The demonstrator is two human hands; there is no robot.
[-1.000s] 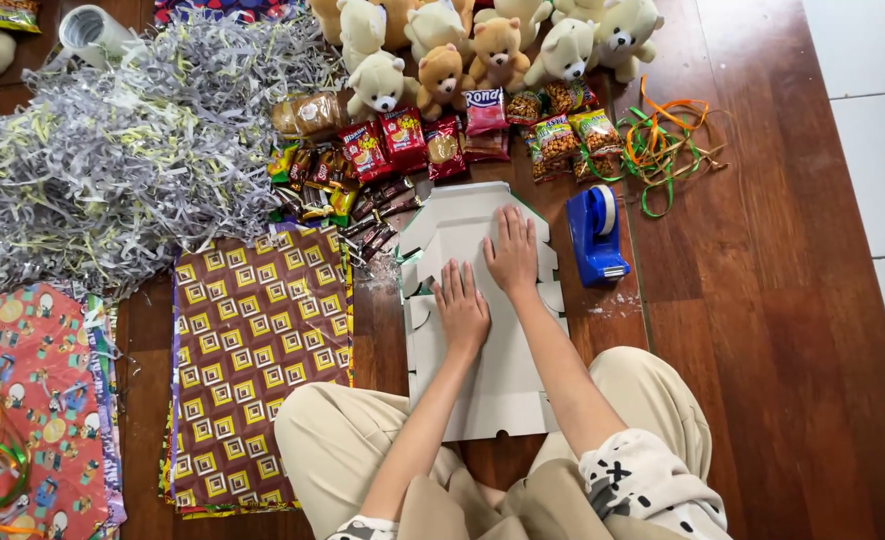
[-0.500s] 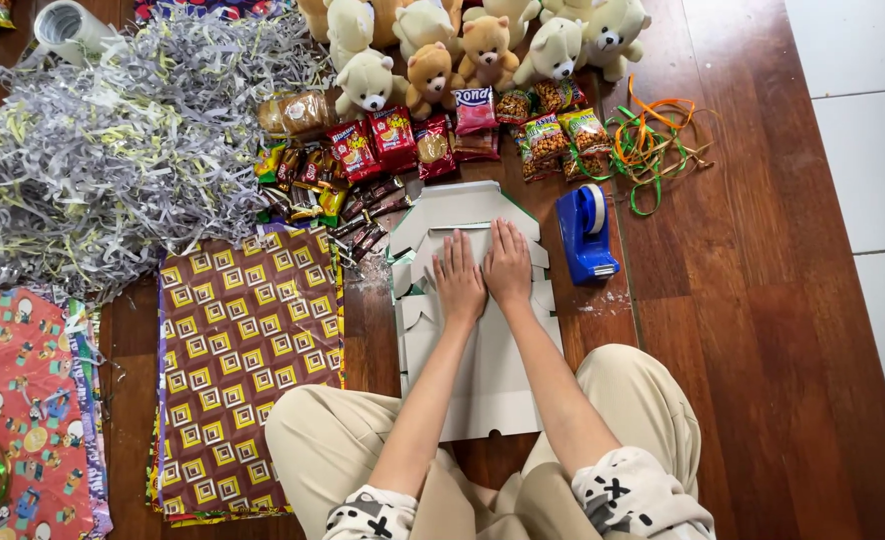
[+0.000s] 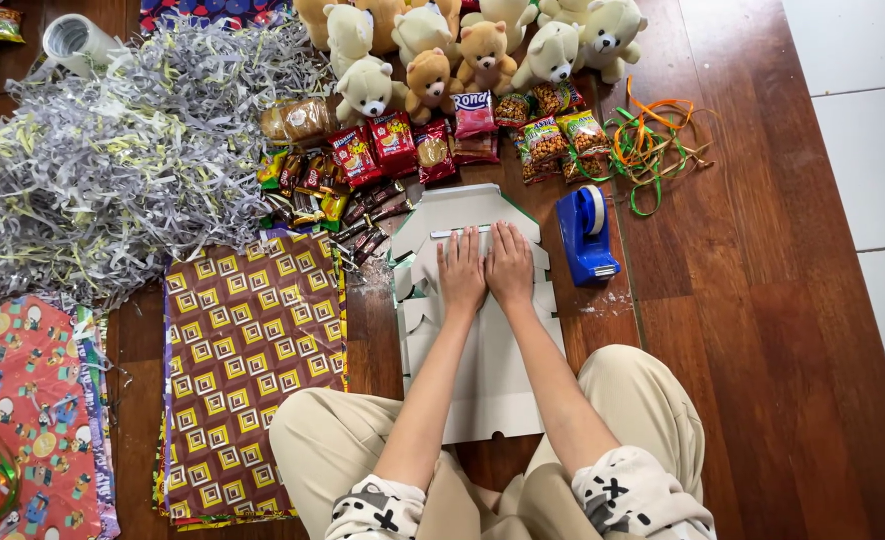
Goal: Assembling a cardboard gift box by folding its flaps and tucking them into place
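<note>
Both my hands press flat on a white cardboard box blank on the floor.

The flat white cardboard (image 3: 483,370) lies on the wooden floor (image 3: 743,330) between my knees; my left hand (image 3: 461,272) and right hand (image 3: 511,266) rest on it side by side, fingers stretched open, gripping nothing. Just right stands a blue tape dispenser (image 3: 587,236), left lies patterned wrapping paper (image 3: 248,370). Farther are snack packets (image 3: 393,145), shredded paper (image 3: 113,170) and teddy bears (image 3: 433,60).

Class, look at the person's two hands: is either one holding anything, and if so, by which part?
Nothing is gripped. The left hand and the right hand lie flat, palms down, side by side on the upper part of the flat white cardboard box blank, pressing it to the floor.
</note>
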